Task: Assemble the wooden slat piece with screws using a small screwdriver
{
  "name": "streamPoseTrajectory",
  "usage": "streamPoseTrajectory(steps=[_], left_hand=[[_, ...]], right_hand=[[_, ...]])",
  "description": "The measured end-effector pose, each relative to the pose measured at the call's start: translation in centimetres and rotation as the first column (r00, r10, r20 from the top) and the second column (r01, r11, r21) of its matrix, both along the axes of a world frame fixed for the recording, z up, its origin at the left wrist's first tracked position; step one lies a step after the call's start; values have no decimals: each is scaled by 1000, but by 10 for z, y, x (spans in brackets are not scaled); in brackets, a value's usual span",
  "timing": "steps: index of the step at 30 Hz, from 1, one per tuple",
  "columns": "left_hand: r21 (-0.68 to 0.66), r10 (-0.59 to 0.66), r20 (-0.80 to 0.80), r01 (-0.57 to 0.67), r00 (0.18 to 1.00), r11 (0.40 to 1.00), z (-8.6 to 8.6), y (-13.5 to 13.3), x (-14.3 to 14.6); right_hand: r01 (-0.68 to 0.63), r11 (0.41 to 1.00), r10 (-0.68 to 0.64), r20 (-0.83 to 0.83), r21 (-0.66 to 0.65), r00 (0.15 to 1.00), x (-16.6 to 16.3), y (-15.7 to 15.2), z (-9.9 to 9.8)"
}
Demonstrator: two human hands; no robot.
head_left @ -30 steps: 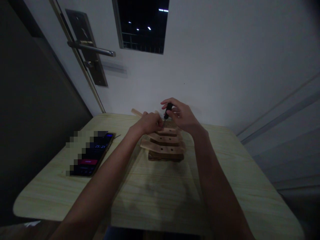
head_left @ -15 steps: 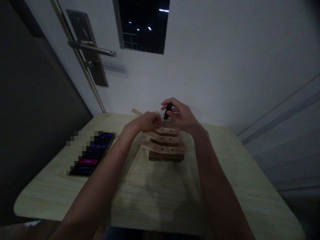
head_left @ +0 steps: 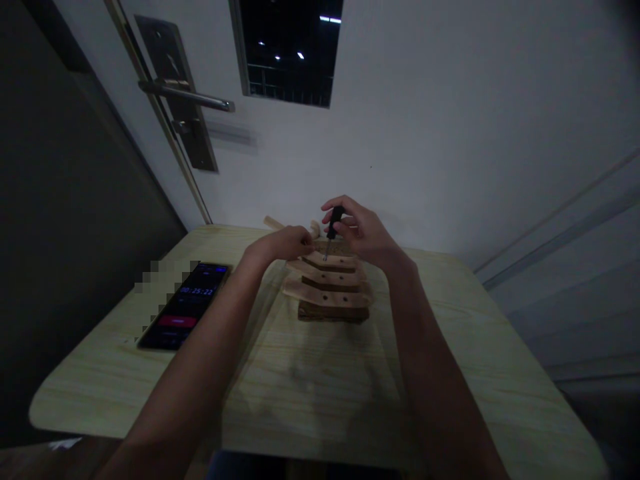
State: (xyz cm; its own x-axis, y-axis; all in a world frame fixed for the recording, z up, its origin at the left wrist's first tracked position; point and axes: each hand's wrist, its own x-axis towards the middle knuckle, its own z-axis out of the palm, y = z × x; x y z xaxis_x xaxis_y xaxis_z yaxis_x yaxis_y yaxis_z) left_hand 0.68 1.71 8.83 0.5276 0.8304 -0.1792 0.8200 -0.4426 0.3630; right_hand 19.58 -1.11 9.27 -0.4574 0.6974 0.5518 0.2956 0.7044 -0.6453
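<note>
A small wooden assembly of stepped slats (head_left: 330, 288) on a dark base stands on the pale wooden table (head_left: 310, 373). My right hand (head_left: 363, 230) pinches a small black-handled screwdriver (head_left: 333, 225), held upright with its tip on the top slat. My left hand (head_left: 283, 245) rests closed at the left end of the upper slats, its fingertips pinched; what they hold is hidden. A loose light wooden stick (head_left: 273, 223) lies behind the assembly.
A phone (head_left: 185, 307) with a lit timer screen lies on the table's left side. Behind the table is a white door with a metal lever handle (head_left: 187, 97) and a dark window (head_left: 287, 50). A dark wall is on the left.
My left hand has slid a little to the left, away from the screwdriver tip. The right hand still holds the screwdriver upright in the same place.
</note>
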Motion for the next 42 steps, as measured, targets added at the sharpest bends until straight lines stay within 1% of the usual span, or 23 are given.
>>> streamPoseTrajectory(steps=[3, 8, 12, 16, 20, 29, 32, 35, 39, 42], left_hand=[[0, 0, 16, 0, 1000, 1000, -2, 1, -1], [-42, -15, 56, 17, 998, 999, -1, 0, -2], [-41, -34, 79, 37, 996, 998, 0, -1, -2], [-38, -35, 77, 38, 996, 999, 0, -1, -3], [-34, -48, 96, 52, 994, 998, -3, 2, -4], [-3, -66, 94, 66, 993, 998, -3, 2, -5], [-28, -44, 96, 46, 994, 999, -3, 1, -5], [-34, -29, 104, 33, 994, 999, -3, 0, -4], [-26, -30, 102, 32, 994, 999, -3, 1, -4], [-29, -29, 99, 32, 995, 999, -3, 1, -4]], right_hand=[[33, 999, -33, -11, 21, 999, -2, 1, 0], [136, 987, -138, 11, 84, 990, -6, 2, 0], [188, 980, -187, -21, 58, 982, -6, 4, -3], [179, 984, -179, -18, 14, 984, -3, 5, -7], [171, 985, -170, -60, 11, 984, -3, 5, -7], [225, 968, -218, -71, 108, 973, -9, 3, -2], [240, 966, -234, -68, 98, 970, -10, 3, -3], [224, 972, -221, -49, 76, 974, -9, -1, -1], [183, 979, -181, -39, 88, 983, -8, -5, 3], [198, 975, -195, -36, 96, 980, -8, -2, 2]])
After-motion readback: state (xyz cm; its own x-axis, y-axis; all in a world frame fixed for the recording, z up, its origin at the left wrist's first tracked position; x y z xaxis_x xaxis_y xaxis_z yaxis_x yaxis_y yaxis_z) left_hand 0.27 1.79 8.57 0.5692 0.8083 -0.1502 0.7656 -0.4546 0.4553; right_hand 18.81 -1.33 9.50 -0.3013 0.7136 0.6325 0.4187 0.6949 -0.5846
